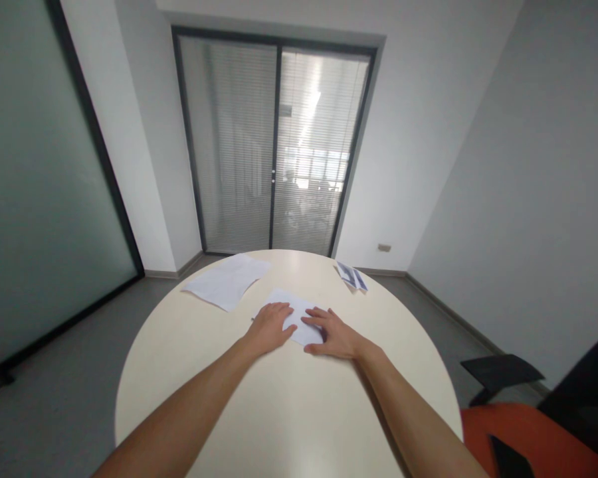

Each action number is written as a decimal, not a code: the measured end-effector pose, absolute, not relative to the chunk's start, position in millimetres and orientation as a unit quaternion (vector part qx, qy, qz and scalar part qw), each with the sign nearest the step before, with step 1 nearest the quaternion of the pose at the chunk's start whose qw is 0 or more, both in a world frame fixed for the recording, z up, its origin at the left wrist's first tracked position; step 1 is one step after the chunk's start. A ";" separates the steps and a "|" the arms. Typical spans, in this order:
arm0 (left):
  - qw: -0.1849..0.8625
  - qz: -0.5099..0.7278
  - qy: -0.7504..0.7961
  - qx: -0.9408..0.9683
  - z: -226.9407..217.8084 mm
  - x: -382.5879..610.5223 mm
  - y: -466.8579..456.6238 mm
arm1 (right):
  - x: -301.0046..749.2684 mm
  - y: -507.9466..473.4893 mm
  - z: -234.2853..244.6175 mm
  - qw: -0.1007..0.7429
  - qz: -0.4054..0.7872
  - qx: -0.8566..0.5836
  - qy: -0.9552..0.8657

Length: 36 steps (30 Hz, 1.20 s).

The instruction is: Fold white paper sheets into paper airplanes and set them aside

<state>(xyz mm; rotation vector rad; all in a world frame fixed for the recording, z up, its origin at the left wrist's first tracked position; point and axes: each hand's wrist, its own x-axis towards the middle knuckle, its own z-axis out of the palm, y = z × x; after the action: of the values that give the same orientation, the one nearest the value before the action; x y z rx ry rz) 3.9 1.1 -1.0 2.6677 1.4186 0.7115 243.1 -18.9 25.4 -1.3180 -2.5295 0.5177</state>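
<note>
A small white folded sheet of paper [299,311] lies on the round cream table [279,411], a little past its middle. My left hand [273,326] lies flat on the sheet's left part, fingers stretched out. My right hand [333,332] rests flat on its right part, fingers pointing left across the paper. Both hands press down on the sheet and hold nothing.
A larger stack of white paper [228,281] lies at the table's far left. A small printed leaflet [351,275] sits at the far right edge. An orange chair with black arms [538,431] stands at the right. Glass doors with blinds [274,139] are behind the table.
</note>
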 end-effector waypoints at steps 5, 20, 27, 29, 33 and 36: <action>0.029 0.243 0.464 0.851 0.4 4.2 3.1 | 242.4 -18.3 25.4 0.101 0.183 -0.449 -0.869; 0.093 0.222 0.379 0.894 -2.4 -3.8 1.1 | 247.0 -16.9 20.2 0.086 0.151 -0.481 -0.859; 0.094 0.221 0.387 0.890 -1.0 -2.1 0.6 | 247.4 -17.3 21.3 0.089 0.161 -0.481 -0.857; 0.092 0.221 0.385 0.891 -0.6 -2.2 0.2 | 247.3 -17.5 21.2 0.087 0.157 -0.480 -0.858; 0.091 0.220 0.382 0.893 0.4 -2.7 -0.5 | 247.4 -17.5 21.1 0.085 0.150 -0.479 -0.861; 0.091 0.216 0.380 0.895 1.0 -2.7 -0.7 | 247.3 -17.6 21.3 0.083 0.146 -0.479 -0.862</action>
<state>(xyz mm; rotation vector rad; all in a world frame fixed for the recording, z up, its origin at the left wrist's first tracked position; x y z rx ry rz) -2.7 -0.7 1.0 2.6594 1.1287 0.6413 247.3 -17.6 21.3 -1.4295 -2.5733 0.4364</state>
